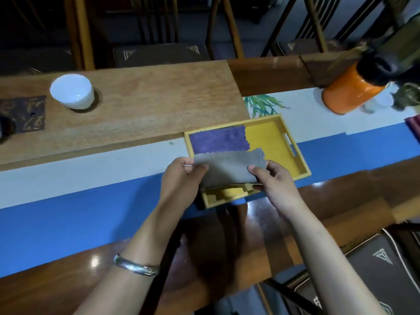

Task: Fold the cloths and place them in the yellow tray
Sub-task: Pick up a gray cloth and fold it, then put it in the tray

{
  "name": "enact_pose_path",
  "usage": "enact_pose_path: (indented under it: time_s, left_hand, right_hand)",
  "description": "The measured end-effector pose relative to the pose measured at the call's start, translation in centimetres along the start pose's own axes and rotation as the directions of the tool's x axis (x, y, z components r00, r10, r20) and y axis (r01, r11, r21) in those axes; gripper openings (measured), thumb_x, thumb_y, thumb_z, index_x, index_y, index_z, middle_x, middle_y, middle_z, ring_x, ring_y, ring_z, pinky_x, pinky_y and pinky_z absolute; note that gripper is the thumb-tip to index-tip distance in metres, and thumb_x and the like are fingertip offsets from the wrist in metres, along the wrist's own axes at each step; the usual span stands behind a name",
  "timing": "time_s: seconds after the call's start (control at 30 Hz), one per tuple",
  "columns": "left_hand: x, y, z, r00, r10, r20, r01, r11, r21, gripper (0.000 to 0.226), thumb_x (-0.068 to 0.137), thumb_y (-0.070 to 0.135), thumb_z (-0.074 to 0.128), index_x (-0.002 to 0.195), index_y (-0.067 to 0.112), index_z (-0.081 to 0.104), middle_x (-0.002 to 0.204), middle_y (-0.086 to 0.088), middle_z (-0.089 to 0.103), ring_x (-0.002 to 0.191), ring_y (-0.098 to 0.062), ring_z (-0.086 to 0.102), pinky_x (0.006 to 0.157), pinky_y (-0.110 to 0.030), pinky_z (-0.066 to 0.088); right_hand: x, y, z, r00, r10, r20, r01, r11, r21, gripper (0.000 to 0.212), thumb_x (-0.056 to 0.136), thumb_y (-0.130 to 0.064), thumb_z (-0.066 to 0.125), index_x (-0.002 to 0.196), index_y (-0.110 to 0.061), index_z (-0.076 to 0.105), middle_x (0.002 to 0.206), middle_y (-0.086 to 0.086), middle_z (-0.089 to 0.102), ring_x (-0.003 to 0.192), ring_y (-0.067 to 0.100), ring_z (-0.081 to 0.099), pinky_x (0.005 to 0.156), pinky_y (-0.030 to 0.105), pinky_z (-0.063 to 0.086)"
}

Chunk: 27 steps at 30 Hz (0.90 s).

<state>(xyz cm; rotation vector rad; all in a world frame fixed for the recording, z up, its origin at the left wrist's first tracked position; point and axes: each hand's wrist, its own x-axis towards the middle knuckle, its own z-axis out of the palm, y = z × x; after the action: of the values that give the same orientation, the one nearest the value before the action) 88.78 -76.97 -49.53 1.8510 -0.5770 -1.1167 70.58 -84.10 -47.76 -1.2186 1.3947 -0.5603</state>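
In the head view, a folded grey cloth [229, 168] is held over the near part of the yellow tray [284, 142] by both hands. The cloth's left end is pinched by the left hand [181, 178], thumb on top and fingers curled beneath; its right end is pinched the same way by the right hand [272, 180]. Each grip is thus clenched on the grey cloth. The cloth is spread flat between the two hands, and the tray's near rim is partly hidden by it. Whether it touches the tray floor cannot be told.

A folded purple cloth [219, 139] is laid flat in the tray's far left part, with the grey cloth's far edge just beside it. The right part of the tray floor is bare yellow, and a slot handle is cut in its right wall.

The tray is set on a white and blue runner [68, 210] that crosses the glossy brown tabletop [341, 196] from left to right. A silver bangle [136, 267] is worn on the left wrist.

Toward the tabletop's far left, a raised wooden board [147, 103] is seen, with a white cup [72, 91] standing on it. An orange jar [347, 92] stands near the far right corner.
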Motion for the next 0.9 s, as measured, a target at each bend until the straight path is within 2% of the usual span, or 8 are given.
enact_pose_path:
  time_s: [0.1,0.2,0.3,0.37,0.57,0.7,0.8,0.9]
  left_hand:
    - [1.4,-0.3,2.0,0.996,0.036,-0.083,-0.026,0.993,0.119,0.012,0.089,0.031,0.061,0.082,0.021,0.06,0.072,0.007,0.062,0.07,-0.01,0.059,0.058,-0.026,0.041]
    - [2.2,-1.0,3.4,0.983,0.122,-0.134,-0.078,0.952,0.296,0.021,0.087,0.026,0.064,0.082,0.008,0.057,0.076,-0.004,0.062,0.074,-0.022,0.058,0.064,-0.036,0.043]
    - [2.5,-1.7,4.5,0.956,0.207,-0.208,-0.08,0.866,0.494,0.028,0.08,0.022,0.071,0.096,0.01,0.052,0.099,-0.006,0.053,0.082,-0.029,0.056,0.069,-0.04,0.048]
    - [2.7,-2.1,5.0,0.937,0.228,-0.264,-0.068,0.861,0.504,0.036,0.077,0.018,0.072,0.098,0.013,0.043,0.099,-0.004,0.043,0.082,-0.03,0.052,0.064,-0.037,0.044]
    - [3.8,-3.5,5.0,0.944,0.188,-0.273,-0.053,0.899,0.434,0.043,0.074,0.015,0.07,0.092,0.019,0.031,0.079,0.001,0.045,0.063,-0.018,0.045,0.047,-0.028,0.027]
    - [3.9,-3.5,4.9,0.947,0.182,-0.265,-0.064,0.915,0.399,0.042,0.079,0.032,0.069,0.091,0.019,0.031,0.074,0.001,0.045,0.058,-0.015,0.044,0.046,-0.028,0.028]
    - [3.7,-3.3,5.0,0.945,0.147,-0.292,-0.039,0.937,0.347,0.046,0.079,0.051,0.065,0.09,0.019,0.032,0.074,0.001,0.047,0.062,-0.022,0.05,0.051,-0.034,0.038]
    - [3.3,-3.4,5.1,0.948,0.138,-0.286,-0.031,0.937,0.349,0.043,0.082,0.046,0.065,0.089,0.019,0.032,0.069,0.002,0.045,0.06,-0.024,0.049,0.052,-0.035,0.038]
  right_hand:
    - [3.6,0.8,-1.1,1.0,-0.002,0.024,0.006,0.981,-0.192,0.02,0.091,-0.02,0.059,0.082,-0.002,0.061,0.073,0.009,0.052,0.07,0.021,0.048,0.068,0.034,0.038]
    - [6.7,1.9,-1.8,0.998,0.0,0.058,0.026,0.901,-0.433,0.026,0.09,-0.025,0.057,0.071,-0.008,0.053,0.064,0.008,0.047,0.062,0.021,0.043,0.06,0.032,0.032]
    - [8.5,3.1,-1.7,0.99,-0.009,0.137,0.101,0.724,-0.682,0.027,0.092,-0.029,0.052,0.073,-0.01,0.054,0.07,0.012,0.057,0.068,0.029,0.05,0.055,0.035,0.029]
    - [9.1,3.8,-1.5,0.977,-0.102,0.189,0.212,0.598,-0.773,0.029,0.092,-0.032,0.052,0.076,-0.008,0.057,0.077,0.017,0.062,0.073,0.035,0.054,0.055,0.034,0.028]
    - [10.1,3.9,-1.3,0.964,-0.152,0.216,0.264,0.527,-0.808,0.041,0.083,-0.053,0.048,0.064,-0.017,0.056,0.054,0.0,0.05,0.054,0.023,0.046,0.043,0.028,0.029]
    - [10.1,3.8,-1.1,0.979,-0.133,0.158,0.206,0.581,-0.788,0.066,0.083,-0.069,0.041,0.057,-0.011,0.056,0.051,0.007,0.055,0.054,0.022,0.052,0.048,0.034,0.036]
    - [10.1,3.8,-1.0,0.977,-0.144,0.155,0.21,0.577,-0.789,0.069,0.086,-0.067,0.042,0.056,-0.006,0.054,0.051,0.011,0.054,0.054,0.025,0.051,0.048,0.035,0.033]
    - [9.6,4.2,-1.6,0.956,-0.204,0.21,0.29,0.562,-0.775,0.06,0.088,-0.057,0.049,0.051,-0.01,0.044,0.046,0.007,0.045,0.049,0.021,0.045,0.045,0.033,0.026]
